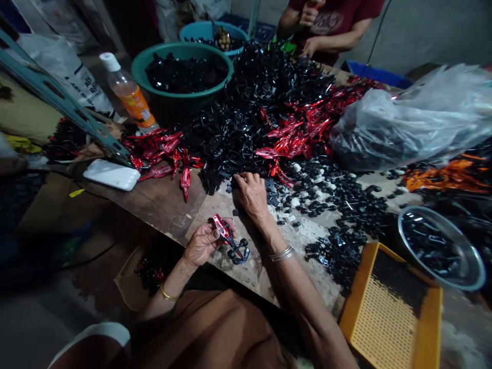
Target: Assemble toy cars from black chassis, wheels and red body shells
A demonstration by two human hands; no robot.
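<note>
Fingers (210,230) of the left hand (200,245) curled closed around a red-and-black toy racing car (229,238) at lower centre of the frame, its black wheeled frame jutting out to the right, above a worn wooden table (165,207). Right hand (250,196) open, fingers spread and pressed down at the edge of a heap of black plastic parts (226,148), with no single piece clearly gripped. Joined so far, as far as the view shows: 1 car, body and wheels together. Unjoined: shiny red car bodies (161,148) left of centre and upper right of centre, plus loose black wheels (338,200) right of centre. More black parts in a green plastic basin (180,66) at upper centre and a steel bowl (442,246) at right. Beside the bowl, a yellow plastic tray (388,312) at lower right. At top, a co-worker's hands (310,47), apart from all this, near the far table edge.
</note>
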